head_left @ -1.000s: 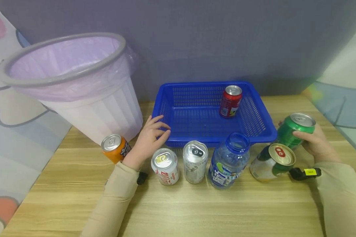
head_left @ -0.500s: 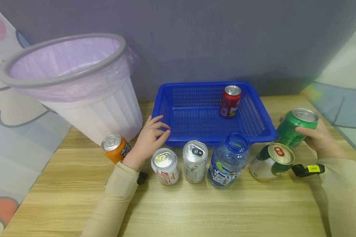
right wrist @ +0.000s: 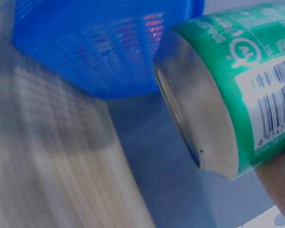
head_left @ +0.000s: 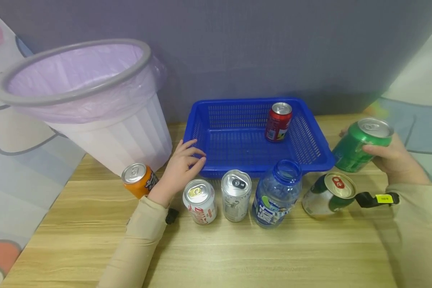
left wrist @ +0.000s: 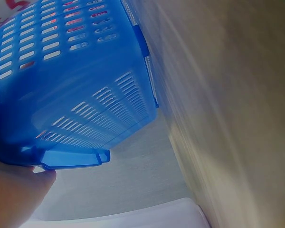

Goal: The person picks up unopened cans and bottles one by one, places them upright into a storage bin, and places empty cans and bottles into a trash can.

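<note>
My right hand (head_left: 392,156) grips a green drink can (head_left: 360,148), tilted and raised from the table; its silver bottom shows in the right wrist view, beside the blue plastic basket (right wrist: 95,52). The can hangs just right of the basket. My left hand (head_left: 180,170) rests with relaxed fingers on the rim at the basket's front left corner (head_left: 216,173). A red can (head_left: 279,124) stands inside the basket toward its back right.
In front of the basket stand a white cola can (head_left: 201,208), a dented silver can (head_left: 235,200), a blue-tinted open bottle (head_left: 275,196) and a tilted green-white can (head_left: 324,198). An orange can (head_left: 138,180) is left, by a lined white trash bin (head_left: 129,136).
My right hand has lifted the green can up from the table and moved it slightly right, tilting it more. The left hand and the other containers stay in place.
</note>
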### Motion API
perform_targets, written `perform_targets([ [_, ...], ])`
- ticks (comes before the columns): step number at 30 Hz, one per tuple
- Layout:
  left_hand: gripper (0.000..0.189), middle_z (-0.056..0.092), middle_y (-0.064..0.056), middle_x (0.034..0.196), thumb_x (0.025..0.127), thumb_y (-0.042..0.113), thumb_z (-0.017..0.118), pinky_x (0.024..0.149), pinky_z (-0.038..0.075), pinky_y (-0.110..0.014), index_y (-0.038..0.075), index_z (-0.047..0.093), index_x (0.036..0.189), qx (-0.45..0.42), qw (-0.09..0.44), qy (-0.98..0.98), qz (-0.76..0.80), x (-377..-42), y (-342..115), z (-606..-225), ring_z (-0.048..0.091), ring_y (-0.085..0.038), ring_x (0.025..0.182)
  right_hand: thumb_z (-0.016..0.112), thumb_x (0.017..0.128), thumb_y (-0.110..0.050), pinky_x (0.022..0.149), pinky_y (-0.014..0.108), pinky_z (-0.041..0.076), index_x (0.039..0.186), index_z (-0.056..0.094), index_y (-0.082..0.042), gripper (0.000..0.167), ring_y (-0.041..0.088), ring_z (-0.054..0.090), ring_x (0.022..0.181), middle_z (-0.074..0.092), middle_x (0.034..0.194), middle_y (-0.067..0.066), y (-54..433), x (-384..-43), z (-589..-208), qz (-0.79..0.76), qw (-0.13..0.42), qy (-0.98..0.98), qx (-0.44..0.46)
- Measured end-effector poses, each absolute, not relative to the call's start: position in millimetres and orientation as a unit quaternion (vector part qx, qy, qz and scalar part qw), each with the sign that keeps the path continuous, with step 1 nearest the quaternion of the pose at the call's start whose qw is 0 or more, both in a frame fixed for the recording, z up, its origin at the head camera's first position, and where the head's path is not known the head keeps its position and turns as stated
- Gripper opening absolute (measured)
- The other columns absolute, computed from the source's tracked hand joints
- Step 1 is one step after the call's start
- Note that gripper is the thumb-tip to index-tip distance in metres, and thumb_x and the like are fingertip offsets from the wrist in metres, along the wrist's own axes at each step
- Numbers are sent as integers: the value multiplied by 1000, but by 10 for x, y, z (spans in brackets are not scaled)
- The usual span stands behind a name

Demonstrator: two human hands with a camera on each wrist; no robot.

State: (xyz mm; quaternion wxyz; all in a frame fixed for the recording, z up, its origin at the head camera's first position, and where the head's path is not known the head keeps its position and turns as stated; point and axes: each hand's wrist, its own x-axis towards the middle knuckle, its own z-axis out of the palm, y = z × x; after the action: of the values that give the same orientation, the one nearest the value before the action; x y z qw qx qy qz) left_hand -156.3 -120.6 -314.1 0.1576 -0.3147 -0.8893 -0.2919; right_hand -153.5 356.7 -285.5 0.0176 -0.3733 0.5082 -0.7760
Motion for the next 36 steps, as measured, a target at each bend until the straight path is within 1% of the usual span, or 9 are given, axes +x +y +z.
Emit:
perform_targets([
  [4, 36, 69, -11, 99, 93, 15, 55, 116, 10, -56, 0, 71, 64, -314, 157, -889, -293, -1561, -1207, -3136, 43, -36, 130, 47, 79, 21, 89, 32, 52, 119, 50, 15, 41, 31, 63, 105, 63, 114, 26, 3519, -1517, -2752, -769, 22, 516, -378],
  [7, 36, 69, -11, 99, 93, 14, 55, 116, 10, -56, 0, 71, 64, -316, 159, -889, -293, -1563, -1206, -3135, 44, -36, 129, 48, 79, 21, 90, 32, 51, 121, 48, 14, 42, 31, 63, 107, 62, 114, 26, 3514, -1492, -2711, -766, 16, 521, -376],
  [13, 34, 70, -10, 98, 92, 14, 56, 115, 11, -57, 1, 71, 64, -318, 164, -887, -292, -1564, -1207, -3137, 45, -37, 128, 50, 79, 22, 92, 33, 51, 122, 47, 14, 44, 32, 62, 109, 62, 115, 26, 3516, -1448, -2624, -777, 20, 507, -372],
  [16, 34, 70, -10, 98, 92, 14, 56, 115, 11, -57, 2, 71, 64, -317, 165, -887, -292, -1566, -1208, -3140, 45, -37, 128, 52, 77, 22, 91, 32, 51, 120, 49, 13, 44, 31, 64, 106, 64, 113, 25, 3496, -1427, -2561, -777, 3, 520, -355],
  [20, 35, 70, -11, 98, 92, 14, 56, 115, 11, -57, 1, 71, 64, -318, 164, -886, -294, -1569, -1206, -3140, 45, -37, 128, 51, 76, 23, 88, 31, 52, 117, 50, 14, 42, 30, 65, 101, 66, 108, 24, 3444, -1394, -2483, -777, -32, 540, -323],
  [23, 35, 70, -11, 98, 93, 15, 56, 116, 10, -56, 0, 71, 65, -317, 161, -887, -294, -1566, -1202, -3136, 44, -36, 129, 49, 77, 23, 88, 30, 52, 117, 50, 13, 41, 30, 66, 100, 66, 107, 23, 3397, -1376, -2430, -782, -46, 542, -305],
  [27, 36, 70, -11, 99, 93, 15, 55, 116, 10, -56, 0, 71, 64, -318, 156, -888, -294, -1570, -1194, -3130, 43, -34, 130, 50, 76, 24, 89, 30, 50, 115, 52, 13, 41, 29, 67, 98, 67, 106, 22, 3329, -1341, -2352, -786, -63, 546, -283],
  [30, 36, 70, -11, 98, 93, 15, 55, 116, 10, -56, 0, 71, 64, -319, 158, -887, -295, -1572, -1195, -3131, 44, -35, 130, 50, 75, 25, 86, 30, 51, 114, 53, 13, 41, 30, 67, 96, 67, 105, 24, 3258, -1311, -2296, -787, -72, 546, -277],
  [36, 36, 70, -11, 98, 92, 14, 56, 115, 11, -57, 0, 71, 63, -316, 163, -887, -295, -1570, -1206, -3137, 44, -35, 129, 50, 77, 22, 85, 32, 52, 116, 52, 13, 40, 31, 66, 98, 66, 107, 24, 3090, -1322, -2195, -787, -42, 536, -303],
])
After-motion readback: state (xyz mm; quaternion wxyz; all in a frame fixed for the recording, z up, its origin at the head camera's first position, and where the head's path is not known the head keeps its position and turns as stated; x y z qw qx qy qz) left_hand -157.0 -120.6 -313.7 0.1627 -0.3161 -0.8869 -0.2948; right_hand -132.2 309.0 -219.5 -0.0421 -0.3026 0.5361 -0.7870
